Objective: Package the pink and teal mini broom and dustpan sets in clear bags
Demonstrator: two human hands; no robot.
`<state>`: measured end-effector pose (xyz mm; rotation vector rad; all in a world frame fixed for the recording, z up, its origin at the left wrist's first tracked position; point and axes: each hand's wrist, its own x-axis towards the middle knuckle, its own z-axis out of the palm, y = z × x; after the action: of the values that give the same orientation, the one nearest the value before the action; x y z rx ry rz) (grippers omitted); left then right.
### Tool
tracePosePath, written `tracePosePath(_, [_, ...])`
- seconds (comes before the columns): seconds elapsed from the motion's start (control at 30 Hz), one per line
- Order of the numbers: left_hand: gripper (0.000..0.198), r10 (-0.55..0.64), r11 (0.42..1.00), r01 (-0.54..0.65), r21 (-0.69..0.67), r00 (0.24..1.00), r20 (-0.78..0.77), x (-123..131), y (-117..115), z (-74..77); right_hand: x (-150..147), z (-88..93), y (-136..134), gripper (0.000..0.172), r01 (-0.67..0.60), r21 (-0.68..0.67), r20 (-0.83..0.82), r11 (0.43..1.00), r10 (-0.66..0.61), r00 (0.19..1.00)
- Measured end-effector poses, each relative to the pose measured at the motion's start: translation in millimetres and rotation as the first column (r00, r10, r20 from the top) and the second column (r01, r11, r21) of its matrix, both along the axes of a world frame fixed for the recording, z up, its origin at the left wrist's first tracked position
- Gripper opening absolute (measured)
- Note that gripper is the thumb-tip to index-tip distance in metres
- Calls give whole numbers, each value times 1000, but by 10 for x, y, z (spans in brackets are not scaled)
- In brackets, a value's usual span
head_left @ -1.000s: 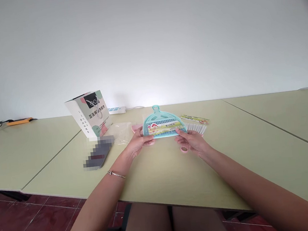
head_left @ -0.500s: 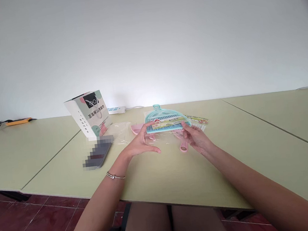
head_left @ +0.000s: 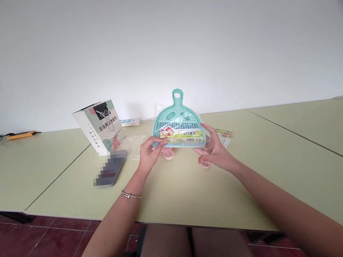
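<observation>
Upright above the table, a teal dustpan (head_left: 170,114) in clear plastic wrap carries a blue-bristled brush (head_left: 186,123) and a printed label (head_left: 187,134) across its front. My left hand (head_left: 150,153) pinches its lower left corner, thumb on the front. At the right edge, my right hand (head_left: 218,150) has its fingers against the dustpan's side and its thumb spread apart below. Behind and beneath lie pink pieces: a looped handle (head_left: 168,154) and another handle end (head_left: 205,165) near my right thumb, both mostly hidden.
A white printed paper bag (head_left: 100,125) leans at the left, with a blurred dark phone (head_left: 111,169) before it. Clear plastic wrap (head_left: 132,147) lies beside the bag. A white power strip (head_left: 130,122) and an orange object (head_left: 22,135) sit along the wall.
The dustpan has tipped upright and risen, its handle now pointing up. My left hand has closed on its left corner. The right thumb has come off its front.
</observation>
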<state>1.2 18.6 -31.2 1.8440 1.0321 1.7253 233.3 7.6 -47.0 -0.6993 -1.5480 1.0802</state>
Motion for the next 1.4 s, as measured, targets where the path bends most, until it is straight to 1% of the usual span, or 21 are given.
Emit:
tracePosePath(0.03, [18, 0, 1000, 0, -7, 1000, 12, 5, -2, -1, -12, -3, -9, 105, 34, 43, 51, 998, -37, 998])
tracePosePath(0.1, [18, -3, 1000, 3, -14, 1000, 30, 18, -1, -10, -41, -8, -21, 89, 123, 87, 109, 989, -132, 985])
tracePosePath(0.2, [18, -28, 1000, 28, -11, 999, 33, 39, 3, -31, -72, -23, -6, 44, 270, 65, 97, 961, -275, 956])
tracePosePath(0.23, [19, -37, 999, 37, -11, 999, 31, 47, 1, -36, -77, -30, 9, 32, 312, 55, 79, 949, -315, 946])
tracePosePath(0.27, [20, -44, 999, 45, -12, 999, 26, 56, -4, -38, -80, -38, 26, 28, 344, 49, 61, 938, -346, 936])
tracePosePath(0.37, [20, -68, 998, 68, -10, 997, 39, 81, -39, -27, -88, -62, 71, 31, 392, 64, 17, 918, -394, 919])
tracePosePath(0.4, [30, -88, 996, 89, -26, 994, 62, 88, -52, -20, -94, -66, 77, 30, 397, 72, -1, 915, -398, 917])
tracePosePath(0.47, [65, -131, 984, 145, -100, 982, 133, 94, -67, -9, -112, -64, 68, 28, 395, 83, -48, 915, -392, 919])
tracePosePath(0.5, [80, -142, 974, 168, -154, 975, 169, 92, -65, -9, -121, -57, 54, 29, 379, 79, -79, 922, -374, 924])
tracePosePath(0.53, [87, -147, 960, 187, -209, 970, 192, 86, -56, -11, -131, -48, 37, 35, 356, 67, -110, 932, -348, 931])
tracePosePath(0.57, [86, -150, 946, 199, -256, 968, 199, 78, -42, -16, -139, -37, 19, 47, 329, 51, -136, 943, -320, 937])
tracePosePath(0.6, [78, -155, 934, 207, -291, 969, 191, 67, -24, -24, -145, -27, 3, 59, 305, 29, -157, 952, -297, 942])
tracePosePath(0.67, [53, -165, 924, 206, -322, 975, 152, 44, 9, -38, -153, -17, -12, 80, 277, -28, -173, 961, -277, 945])
tracePosePath(0.73, [39, -167, 934, 193, -302, 980, 112, 30, 23, -47, -158, -29, 1, 85, 279, -104, -164, 955, -293, 942])
tracePosePath(0.83, [36, -196, 941, 208, -267, 978, 70, 36, 2, -56, -171, -78, 49, 69, 341, -187, -87, 921, -362, 928])
tracePosePath(0.9, [37, -256, 918, 256, -302, 966, 41, 52, -18, -70, -175, -104, 73, 57, 405, -197, -13, 893, -416, 909])
tracePosePath(1.0, [35, -311, 881, 298, -366, 950, 25, 66, -21, -93, -164, -103, 76, 50, 468, -199, 49, 861, -468, 882])
tracePosePath(1.1, [35, -312, 873, 280, -399, 950, -18, 46, 0, -91, -138, -59, 54, 47, 502, -117, 81, 857, -496, 865])
tracePosePath(1.23, [36, -315, 878, 252, -408, 945, -94, 4, 9, -57, -109, -10, 36, 43, 487, 29, 108, 873, -487, 867])
tracePosePath(1.3, [36, -322, 882, 253, -398, 940, -117, -3, 8, -55, -101, -6, 35, 42, 486, 61, 112, 872, -489, 865])
tracePosePath(1.4, [36, -331, 879, 248, -407, 932, -145, 6, 15, -82, -95, -14, 30, 43, 480, 58, 83, 876, -483, 872])
